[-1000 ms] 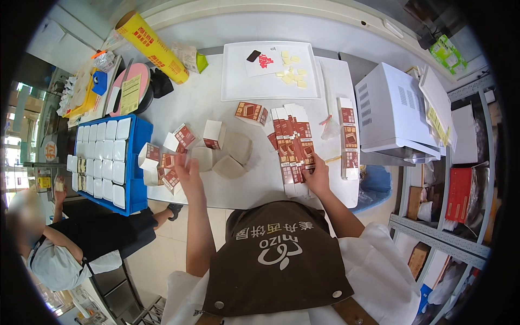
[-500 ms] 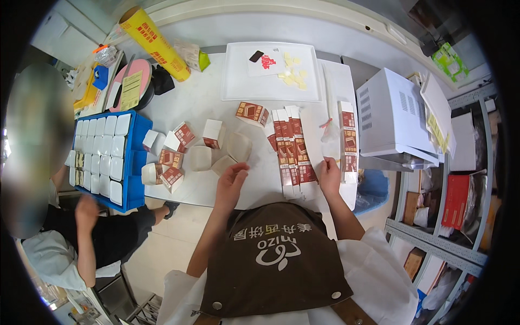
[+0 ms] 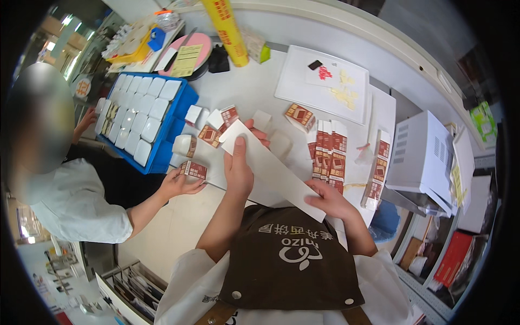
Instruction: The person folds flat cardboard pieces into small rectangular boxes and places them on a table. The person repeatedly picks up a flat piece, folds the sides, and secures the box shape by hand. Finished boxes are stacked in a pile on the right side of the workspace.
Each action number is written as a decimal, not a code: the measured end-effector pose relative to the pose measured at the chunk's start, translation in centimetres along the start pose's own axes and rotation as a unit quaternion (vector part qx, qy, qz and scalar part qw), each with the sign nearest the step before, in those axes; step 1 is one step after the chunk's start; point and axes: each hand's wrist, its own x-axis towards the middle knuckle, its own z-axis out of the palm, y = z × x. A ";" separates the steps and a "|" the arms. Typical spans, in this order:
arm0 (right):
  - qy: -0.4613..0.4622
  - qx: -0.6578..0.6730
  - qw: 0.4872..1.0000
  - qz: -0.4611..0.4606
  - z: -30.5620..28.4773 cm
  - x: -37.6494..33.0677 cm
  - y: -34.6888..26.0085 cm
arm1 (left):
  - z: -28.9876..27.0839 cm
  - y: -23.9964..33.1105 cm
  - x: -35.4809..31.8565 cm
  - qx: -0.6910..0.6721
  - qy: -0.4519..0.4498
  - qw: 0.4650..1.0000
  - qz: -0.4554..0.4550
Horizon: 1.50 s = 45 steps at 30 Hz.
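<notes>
Head view: white card strip (image 3: 273, 170) now lifted off the desk (image 3: 238, 86), slanting mid-frame, left hand (image 3: 239, 169) pinching its upper end, right hand (image 3: 331, 202) gripping its lower end, so it looks separated from the printed flats (image 3: 338, 149) right of centre, both hands tied up.

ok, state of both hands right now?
Left hand: closed, holding the white strip near its upper-left end.
Right hand: closed, holding the same strip near its lower-right end.
</notes>
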 end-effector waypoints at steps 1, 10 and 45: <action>-0.010 -0.002 0.999 -0.037 0.3 -0.3 -0.3 | -1.2 0.3 0.2 0.003 0.016 0.999 0.034; -0.236 0.467 0.846 -0.098 -1.1 -2.6 -6.2 | -2.5 3.3 -1.2 -0.190 -0.069 0.977 -0.066; 0.073 -0.192 0.939 -0.277 4.5 -0.2 -13.3 | 0.2 6.5 -4.4 0.258 -0.152 0.948 -0.108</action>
